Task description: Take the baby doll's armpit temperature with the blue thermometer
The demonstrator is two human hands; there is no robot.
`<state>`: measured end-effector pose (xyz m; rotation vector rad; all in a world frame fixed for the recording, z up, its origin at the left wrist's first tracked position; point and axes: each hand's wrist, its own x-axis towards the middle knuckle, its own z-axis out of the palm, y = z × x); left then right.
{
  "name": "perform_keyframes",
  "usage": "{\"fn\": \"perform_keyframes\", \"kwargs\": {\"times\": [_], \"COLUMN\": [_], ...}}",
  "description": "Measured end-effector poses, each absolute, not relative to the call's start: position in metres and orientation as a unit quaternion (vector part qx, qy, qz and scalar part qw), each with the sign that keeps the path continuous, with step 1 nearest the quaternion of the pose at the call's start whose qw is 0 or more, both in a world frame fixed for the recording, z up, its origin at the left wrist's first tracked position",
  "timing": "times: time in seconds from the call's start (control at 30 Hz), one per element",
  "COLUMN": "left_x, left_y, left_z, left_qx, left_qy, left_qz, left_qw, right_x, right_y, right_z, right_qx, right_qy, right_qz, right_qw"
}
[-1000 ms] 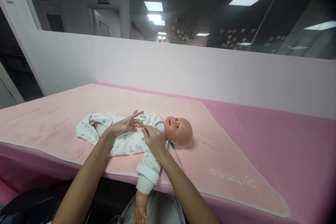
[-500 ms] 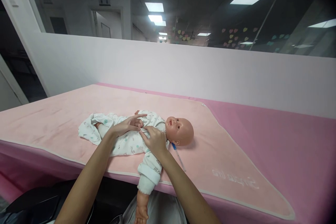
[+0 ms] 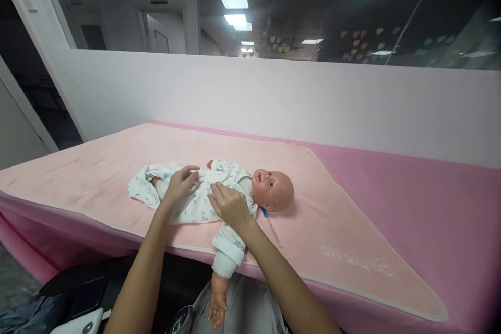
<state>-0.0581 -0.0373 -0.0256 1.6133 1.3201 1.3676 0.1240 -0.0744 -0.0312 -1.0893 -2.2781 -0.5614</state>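
A baby doll lies on its back, head to the right, in a white printed outfit. One of its arms hangs over the near table edge, the sleeve cuff rolled up. My left hand is over the doll's lower body, fingers loosely bent and apart, holding nothing. On the chest of the outfit rests my right hand, its fingers stretched out and nothing in them that I can see. Whether the left fingertips touch the cloth is unclear. Beside the doll's neck lies a thin thermometer-like stick with a blue end.
A peach mat covers much of the table, over a pink cloth. Behind stands a white wall with a window above. At lower left, a black chair and a white device sit below the table edge.
My hands were close together at the doll's chest, fingers at the cloth. Now they have parted: the left has drawn back toward the legs, and the outfit's front lies flatter. The view has shifted slightly.
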Motion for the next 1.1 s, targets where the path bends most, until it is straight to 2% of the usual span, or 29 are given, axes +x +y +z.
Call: {"fn": "perform_keyframes", "kwargs": {"times": [0.2,0.5,0.97,1.1], "left_x": [-0.073,-0.065,-0.062,-0.064], "left_y": [-0.074,-0.087,-0.091,-0.086], "left_z": [-0.033,-0.052,-0.053,-0.055], "left_qx": [0.719,0.712,0.711,0.699], "left_qy": [0.491,0.514,0.507,0.515], "left_qz": [0.422,0.455,0.473,0.477], "left_qw": [0.251,0.149,0.116,0.139], "right_x": [0.109,0.106,0.105,0.104], "right_y": [-0.068,-0.065,-0.066,-0.065], "right_z": [-0.024,-0.030,-0.028,-0.030], "right_qx": [-0.404,-0.426,-0.427,-0.439], "right_qy": [-0.866,-0.848,-0.849,-0.842], "right_qz": [-0.181,-0.151,-0.142,-0.148], "right_qw": [0.231,0.276,0.276,0.277]}}
